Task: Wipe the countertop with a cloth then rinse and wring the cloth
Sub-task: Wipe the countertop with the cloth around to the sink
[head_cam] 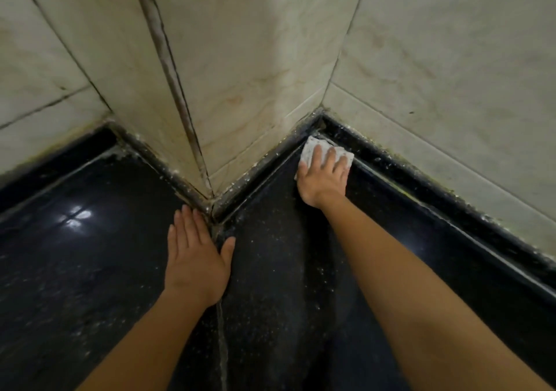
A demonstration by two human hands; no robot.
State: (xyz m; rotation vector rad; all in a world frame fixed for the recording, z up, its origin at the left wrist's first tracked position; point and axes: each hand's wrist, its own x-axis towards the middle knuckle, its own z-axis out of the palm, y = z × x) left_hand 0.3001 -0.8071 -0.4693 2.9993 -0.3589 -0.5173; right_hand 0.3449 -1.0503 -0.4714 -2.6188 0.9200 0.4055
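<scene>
At the far left, the black speckled countertop (90, 270) is shiny and carries a bright reflection of light (75, 216). A little to the right, the left hand (197, 258) lies flat on the countertop with the palm down. Its fingers are straight and close together, the thumb is spread to the side, and it holds nothing. The fingertips reach almost to the outer corner of the tiled wall (234, 59), which comes forward toward the camera. A pale seam (221, 330) runs along the countertop just beside this hand, under the thumb side. Further right, the right arm is stretched out to the inner corner, where the wall meets a low black ledge (421, 180). The right hand (323, 177) rests there on top of the cloth (309, 149), with fingers spread and almost straight, and it presses the cloth down on the countertop; the fingers do not curl around it. The cloth is white with small specks and lies tight in this corner, touching the ledge, and its edges show beyond the fingertips. It is well apart from the left hand. The countertop between the two hands has many small light specks.
</scene>
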